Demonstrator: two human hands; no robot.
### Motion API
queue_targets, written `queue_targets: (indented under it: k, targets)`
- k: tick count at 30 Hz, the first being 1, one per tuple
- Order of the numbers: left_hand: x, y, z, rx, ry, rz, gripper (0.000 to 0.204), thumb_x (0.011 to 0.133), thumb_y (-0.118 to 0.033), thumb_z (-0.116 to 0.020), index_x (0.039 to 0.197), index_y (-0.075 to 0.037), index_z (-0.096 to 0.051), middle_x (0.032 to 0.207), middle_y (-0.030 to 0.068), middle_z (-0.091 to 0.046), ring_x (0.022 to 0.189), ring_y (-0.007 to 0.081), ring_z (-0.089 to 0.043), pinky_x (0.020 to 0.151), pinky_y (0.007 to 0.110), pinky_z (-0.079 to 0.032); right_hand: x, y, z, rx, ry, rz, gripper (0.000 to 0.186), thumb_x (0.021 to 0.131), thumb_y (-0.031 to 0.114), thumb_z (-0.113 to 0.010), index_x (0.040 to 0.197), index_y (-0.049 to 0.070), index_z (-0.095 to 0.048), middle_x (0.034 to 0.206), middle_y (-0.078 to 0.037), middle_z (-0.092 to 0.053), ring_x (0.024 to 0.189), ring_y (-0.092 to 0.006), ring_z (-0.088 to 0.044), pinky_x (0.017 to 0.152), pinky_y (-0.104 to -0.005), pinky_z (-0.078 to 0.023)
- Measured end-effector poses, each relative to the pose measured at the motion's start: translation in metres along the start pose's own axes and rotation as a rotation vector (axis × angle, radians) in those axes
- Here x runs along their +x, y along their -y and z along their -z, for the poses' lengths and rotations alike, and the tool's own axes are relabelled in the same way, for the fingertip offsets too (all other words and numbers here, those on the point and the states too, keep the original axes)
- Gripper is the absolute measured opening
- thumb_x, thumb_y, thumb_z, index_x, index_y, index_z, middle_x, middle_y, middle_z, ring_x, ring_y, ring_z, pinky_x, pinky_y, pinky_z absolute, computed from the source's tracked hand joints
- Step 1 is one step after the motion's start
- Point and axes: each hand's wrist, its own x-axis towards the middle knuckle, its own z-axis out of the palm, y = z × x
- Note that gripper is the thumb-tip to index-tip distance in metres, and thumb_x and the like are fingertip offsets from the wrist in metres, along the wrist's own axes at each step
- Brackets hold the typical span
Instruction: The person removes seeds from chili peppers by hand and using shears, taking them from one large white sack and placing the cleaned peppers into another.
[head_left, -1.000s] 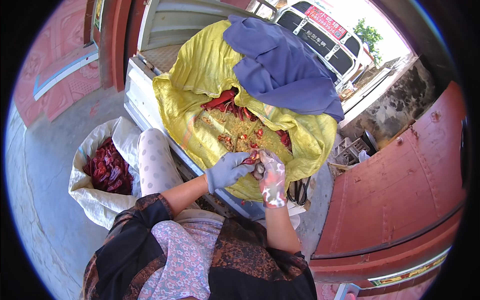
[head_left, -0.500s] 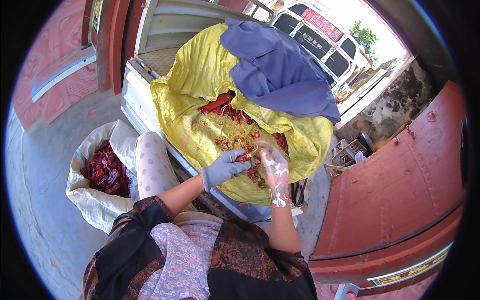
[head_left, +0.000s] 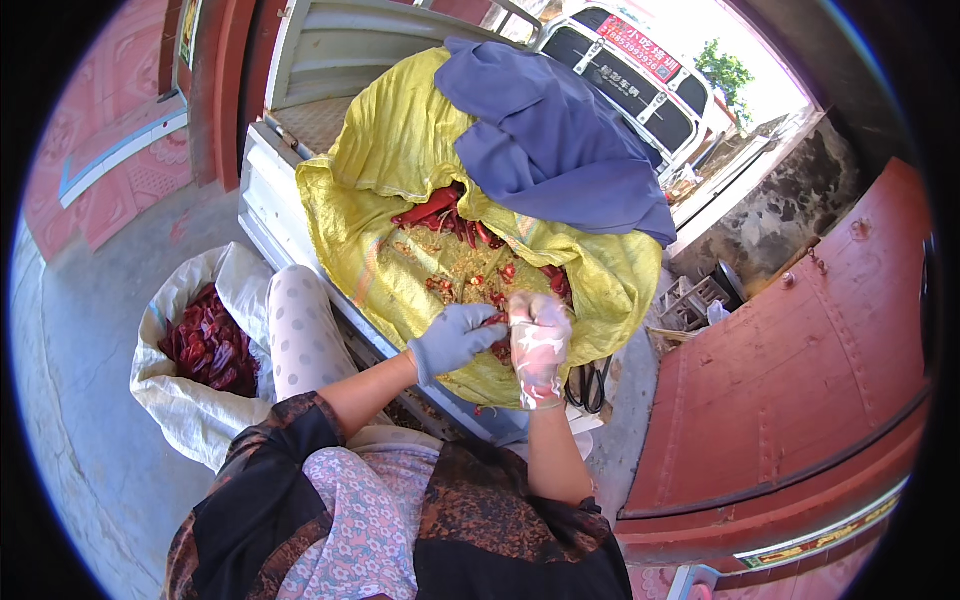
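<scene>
My left hand (head_left: pixel 450 340), in a grey glove, is closed around a dried red chili pepper (head_left: pixel 495 320); part of the pepper shows at the fingertips. Right beside it is my right hand (head_left: pixel 540 340) in a pink and white patterned glove, fingers curled in. What these fingers pinch, if anything, is hidden. Both hands are over the near edge of a yellow woven sack (head_left: pixel 350 230). On its spread-out mouth lie seeds and chili bits (head_left: pixel 465 265), with whole red chili peppers (head_left: pixel 435 207) deeper in the opening.
A blue cloth (head_left: pixel 560 130) covers the yellow sack, which rests on a vehicle's cargo bed (head_left: pixel 260 185). To the left, a white woven sack (head_left: pixel 165 400) holds dried red chilies (head_left: pixel 212 345) beside my leg (head_left: pixel 302 330). A red metal door (head_left: pixel 770 380) stands on the right.
My right hand has curled its fingers and drawn slightly back toward me. The left hand has stayed nearly in place, still holding the chili pepper.
</scene>
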Motion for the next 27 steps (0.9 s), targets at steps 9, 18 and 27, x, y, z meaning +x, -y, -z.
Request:
queue_targets:
  k: [9,18,27]
  targets:
    - [-0.008,-0.005,0.007,-0.499,-0.018,0.247,0.018,0.091,-0.021,-0.054,0.087,-0.004,-0.057,0.065,-0.0024,-0.05,0.051,0.0036,-0.039,0.045,0.02,-0.029,0.04,-0.051,0.003,0.291,0.453,-0.503,0.017,0.087,0.012,-0.061,0.102,0.004,-0.063,0.08,-0.005,-0.067,0.067,-0.0101,-0.06,0.053,-0.0215,-0.045]
    - [-0.009,0.002,0.014,-0.53,-0.023,0.248,0.015,0.091,-0.02,-0.055,0.086,-0.007,-0.057,0.06,-0.0039,-0.047,0.048,0.0024,-0.036,0.043,0.019,-0.026,0.106,-0.17,0.021,-1.504,0.565,-0.197,0.031,0.085,0.02,-0.051,0.106,0.0,-0.062,0.123,-0.013,-0.056,0.11,-0.0258,-0.056,0.086,-0.0367,-0.047]
    - [-0.016,0.007,0.017,-0.521,-0.012,0.255,0.012,0.091,-0.015,-0.051,0.092,-0.004,-0.057,0.056,-0.0018,-0.046,0.045,0.005,-0.036,0.046,0.021,-0.028,0.126,-0.163,0.039,-0.923,0.405,-0.597,0.066,0.089,0.06,-0.034,0.135,0.013,-0.043,0.139,-0.011,-0.042,0.128,-0.0283,-0.04,0.106,-0.0375,-0.031]
